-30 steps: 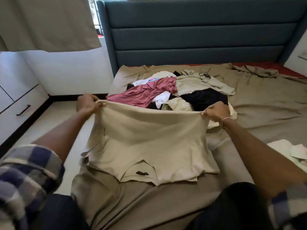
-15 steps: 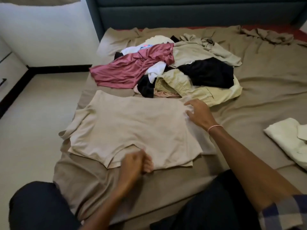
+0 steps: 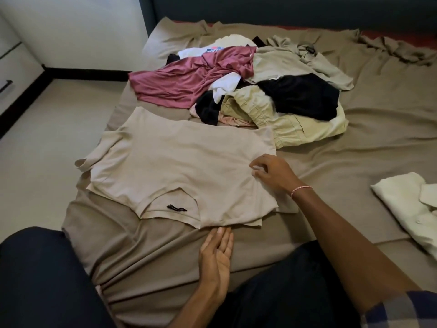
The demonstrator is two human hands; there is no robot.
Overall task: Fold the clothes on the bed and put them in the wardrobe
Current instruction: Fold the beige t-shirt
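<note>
The left hand (image 3: 216,254) lies palm up, fingers straight and held together, pointing away from the body, thumb to the outside. Its bare forearm enters from the bottom edge. The right hand (image 3: 272,174) is palm down with fingers curled, thumb and fingertips pinching a fold of the beige shirt (image 3: 177,166). The right arm reaches forward, nearly straight, bare up to a checked sleeve (image 3: 402,311). A pink thread bracelet (image 3: 301,189) circles the wrist.

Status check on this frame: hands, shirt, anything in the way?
Left hand open, fingertips at near edge of beige T-shirt. Right hand pinches its side. Unfolded clothes pile abuts its far edge.
</note>
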